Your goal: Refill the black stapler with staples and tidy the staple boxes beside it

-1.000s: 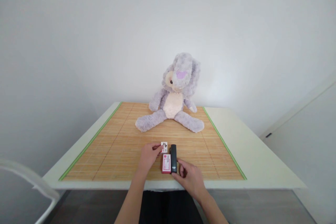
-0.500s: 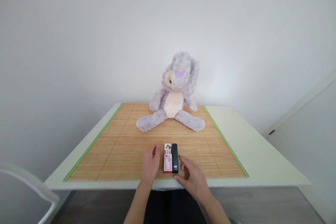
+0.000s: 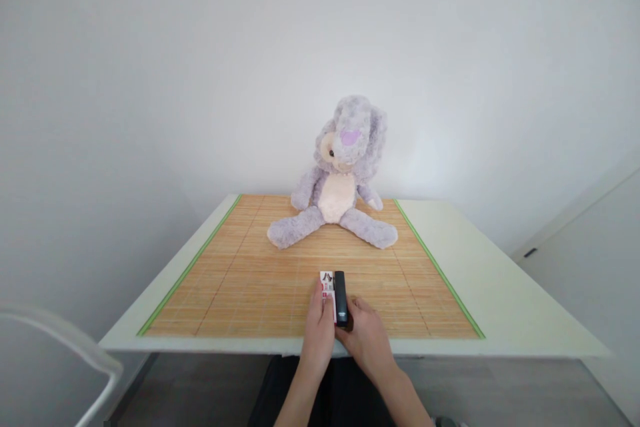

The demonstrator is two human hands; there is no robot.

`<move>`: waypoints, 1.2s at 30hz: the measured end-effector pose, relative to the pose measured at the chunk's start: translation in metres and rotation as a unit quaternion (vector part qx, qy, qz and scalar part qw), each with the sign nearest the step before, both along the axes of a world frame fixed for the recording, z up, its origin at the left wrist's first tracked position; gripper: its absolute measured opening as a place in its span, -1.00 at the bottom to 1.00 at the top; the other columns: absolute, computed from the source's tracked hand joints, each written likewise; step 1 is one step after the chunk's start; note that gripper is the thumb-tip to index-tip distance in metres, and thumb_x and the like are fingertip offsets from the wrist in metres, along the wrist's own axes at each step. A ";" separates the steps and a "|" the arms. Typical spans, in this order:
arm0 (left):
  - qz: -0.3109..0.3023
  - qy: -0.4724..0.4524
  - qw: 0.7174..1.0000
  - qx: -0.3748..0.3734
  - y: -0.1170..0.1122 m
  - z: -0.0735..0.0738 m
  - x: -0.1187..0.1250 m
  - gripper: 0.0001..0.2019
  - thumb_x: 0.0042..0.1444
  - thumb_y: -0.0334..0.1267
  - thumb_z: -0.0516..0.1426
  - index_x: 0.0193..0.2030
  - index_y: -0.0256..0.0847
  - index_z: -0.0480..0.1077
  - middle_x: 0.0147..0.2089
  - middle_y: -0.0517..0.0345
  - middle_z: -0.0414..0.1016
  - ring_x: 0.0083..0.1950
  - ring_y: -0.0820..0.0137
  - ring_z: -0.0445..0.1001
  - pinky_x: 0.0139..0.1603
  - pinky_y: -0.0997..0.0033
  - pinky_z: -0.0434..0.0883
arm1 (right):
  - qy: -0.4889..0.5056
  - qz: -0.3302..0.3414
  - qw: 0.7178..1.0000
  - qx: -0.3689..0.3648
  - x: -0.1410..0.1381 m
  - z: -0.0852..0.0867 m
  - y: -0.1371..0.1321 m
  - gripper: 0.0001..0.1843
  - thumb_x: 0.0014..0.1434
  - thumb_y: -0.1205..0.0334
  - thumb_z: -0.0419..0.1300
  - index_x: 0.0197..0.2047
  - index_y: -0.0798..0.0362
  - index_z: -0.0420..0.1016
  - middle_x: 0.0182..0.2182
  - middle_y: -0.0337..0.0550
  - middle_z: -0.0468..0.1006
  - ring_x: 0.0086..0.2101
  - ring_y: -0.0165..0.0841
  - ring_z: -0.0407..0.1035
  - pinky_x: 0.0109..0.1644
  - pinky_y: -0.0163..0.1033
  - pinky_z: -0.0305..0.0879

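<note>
A black stapler [image 3: 341, 297] lies lengthwise on the bamboo mat near the table's front edge. Directly to its left is a small white-and-pink box [image 3: 327, 278] with a printed picture on its far end. My left hand [image 3: 319, 332] is closed on the box, its thumb over the near part and its fingers along the left side, hiding much of the label. Against the stapler's right side and near end, my right hand [image 3: 369, 339] has its thumb and fingers curled in a grip.
A grey-lilac plush toy [image 3: 337, 197] sits against the wall at the back of the bamboo mat [image 3: 240, 293], legs spread. Green edging borders the mat on the white table [image 3: 490, 280]. A white curved frame [image 3: 65, 333] stands at the lower left.
My left hand has moved right onto the box and closed on it. My right hand has come in against the stapler. The view has shifted slightly.
</note>
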State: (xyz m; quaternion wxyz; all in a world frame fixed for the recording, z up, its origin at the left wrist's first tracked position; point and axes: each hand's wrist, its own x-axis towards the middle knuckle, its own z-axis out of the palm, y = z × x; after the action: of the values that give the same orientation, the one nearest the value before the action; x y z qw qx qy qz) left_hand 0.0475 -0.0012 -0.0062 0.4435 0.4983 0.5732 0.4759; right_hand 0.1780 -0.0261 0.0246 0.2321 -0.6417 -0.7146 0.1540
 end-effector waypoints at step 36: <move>-0.178 -0.060 0.982 0.018 0.013 0.010 0.145 -0.42 0.40 -0.16 -0.08 0.53 -0.07 0.04 0.51 0.13 0.19 0.52 0.28 0.15 0.55 0.17 0.12 | -0.022 -0.005 0.998 -0.055 0.199 -0.003 0.003 -0.58 0.15 -0.18 0.30 -0.24 0.04 0.56 -0.35 -0.16 0.53 -0.37 -0.29 0.37 -0.31 -0.24 0.16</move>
State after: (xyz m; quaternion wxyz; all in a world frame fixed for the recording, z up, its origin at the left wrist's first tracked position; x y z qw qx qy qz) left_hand 0.1926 0.0114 0.0042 0.5454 0.5710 0.4391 0.4287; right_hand 0.3766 -0.0230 0.0212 0.1810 -0.6601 -0.7071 0.1778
